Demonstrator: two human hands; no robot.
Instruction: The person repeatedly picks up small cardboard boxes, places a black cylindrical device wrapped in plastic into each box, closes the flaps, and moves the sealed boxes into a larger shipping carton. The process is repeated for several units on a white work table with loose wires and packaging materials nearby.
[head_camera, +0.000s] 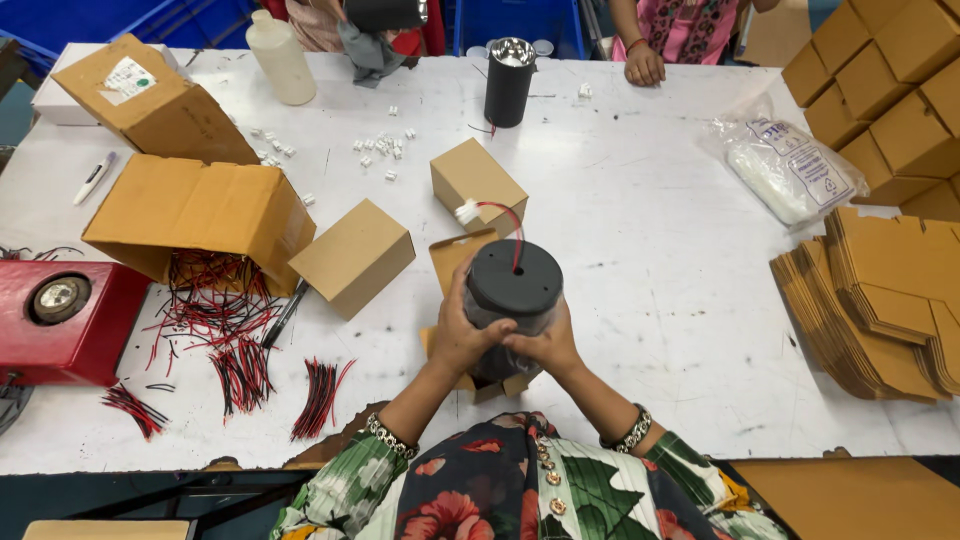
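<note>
Both hands hold a black cylindrical lamp body (513, 285) upright above an open small cardboard box (462, 258) at the table's near edge. My left hand (460, 335) wraps its left side; my right hand (545, 345) grips its lower right. A red and black wire with a white connector (468, 211) sticks up from a hole in the cylinder's flat top. The lower part of the cylinder looks wrapped in clear plastic and partly hidden by my fingers.
Closed small boxes (354, 256) (477, 180) sit just beyond. Left: a tipped carton (195, 210) spilling red-black wires (215, 320), a red device (60, 320). Right: flat box blanks (880, 310), stacked boxes (890, 90), a plastic bag (790, 165). Another black cylinder (509, 80), a white bottle (281, 58), and another person's hand (643, 65) lie far.
</note>
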